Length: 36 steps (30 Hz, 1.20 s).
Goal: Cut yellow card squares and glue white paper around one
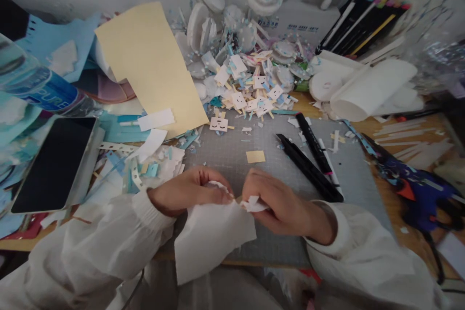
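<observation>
A sheet of white paper hangs over the front edge of the grey cutting mat, and my left hand is closed on its upper part. Close beside it, my right hand pinches a small crumpled piece of white paper. Both sets of fingertips nearly meet; whether the two pieces are joined there I cannot tell. Just beyond my hands lies a small yellow paper rectangle. Farther back on the mat is a little paper figure with a drawn face.
Black markers and a black utility knife lie right of my hands. A blue glue gun sits at the right. On the left are a phone, a water bottle and paper scraps. Paper figures pile up behind, near a yellow sheet.
</observation>
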{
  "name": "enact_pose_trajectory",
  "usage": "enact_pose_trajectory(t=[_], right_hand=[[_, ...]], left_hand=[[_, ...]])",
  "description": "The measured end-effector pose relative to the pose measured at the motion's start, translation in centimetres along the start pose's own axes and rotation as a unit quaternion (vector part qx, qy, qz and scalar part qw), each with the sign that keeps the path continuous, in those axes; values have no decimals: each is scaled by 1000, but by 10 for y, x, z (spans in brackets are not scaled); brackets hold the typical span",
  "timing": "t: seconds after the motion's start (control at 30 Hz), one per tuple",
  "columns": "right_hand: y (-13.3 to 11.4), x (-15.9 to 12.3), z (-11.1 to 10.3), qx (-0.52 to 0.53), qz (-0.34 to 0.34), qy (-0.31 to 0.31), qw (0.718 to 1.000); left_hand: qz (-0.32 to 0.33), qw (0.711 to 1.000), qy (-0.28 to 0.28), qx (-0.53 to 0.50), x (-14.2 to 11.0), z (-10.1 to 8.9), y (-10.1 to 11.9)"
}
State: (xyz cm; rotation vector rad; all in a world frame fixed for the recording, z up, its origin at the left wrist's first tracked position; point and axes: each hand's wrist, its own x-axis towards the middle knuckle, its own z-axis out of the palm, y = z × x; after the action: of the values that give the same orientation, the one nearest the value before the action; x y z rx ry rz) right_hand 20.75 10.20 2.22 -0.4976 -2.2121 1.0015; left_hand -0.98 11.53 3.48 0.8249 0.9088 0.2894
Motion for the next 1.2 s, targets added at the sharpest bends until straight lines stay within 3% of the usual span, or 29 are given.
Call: enact_pose_trajectory(t=[0.13, 0.23, 0.33, 0.53, 0.63, 0.73, 0.87, 0.97, 1.07, 1.13, 1.17, 1.2], right_hand=[[0, -2, -6, 28, 61, 80, 994], [3, -1, -10, 48, 176, 181, 966], [5, 4, -16, 52, 223, 260, 938], [-8, 2, -32, 42, 253, 296, 920], [-15, -8, -33, 42, 273, 304, 912], [-21, -17, -24, 57, 299, 293, 907], [-29, -24, 7, 97, 329, 239, 908], [-34, -23, 33, 125, 336, 207, 910], [-39, -17, 52, 149, 337, 201, 907], [-43, -12, 61, 162, 337, 205, 904], [-45, -9, 65, 166, 336, 210, 903], [-47, -6, 69, 169, 335, 216, 902]], left_hand=[[12, 999, 38, -1, -3, -5, 2], [35, 998, 33, 27, -5, -3, 4], [76, 993, 50, 70, -14, 5, 8], [143, 956, 157, 204, -57, 17, 21], [193, 909, 253, 269, -73, 10, 28], [254, 826, 361, 350, -74, -11, 36], [296, 761, 449, 363, -59, -50, 46], [324, 706, 501, 382, -55, -61, 48], [363, 661, 514, 409, -66, -38, 34], [380, 657, 494, 425, -76, -10, 16], [378, 675, 461, 434, -80, 6, 4], [367, 733, 390, 419, -82, 20, -8]])
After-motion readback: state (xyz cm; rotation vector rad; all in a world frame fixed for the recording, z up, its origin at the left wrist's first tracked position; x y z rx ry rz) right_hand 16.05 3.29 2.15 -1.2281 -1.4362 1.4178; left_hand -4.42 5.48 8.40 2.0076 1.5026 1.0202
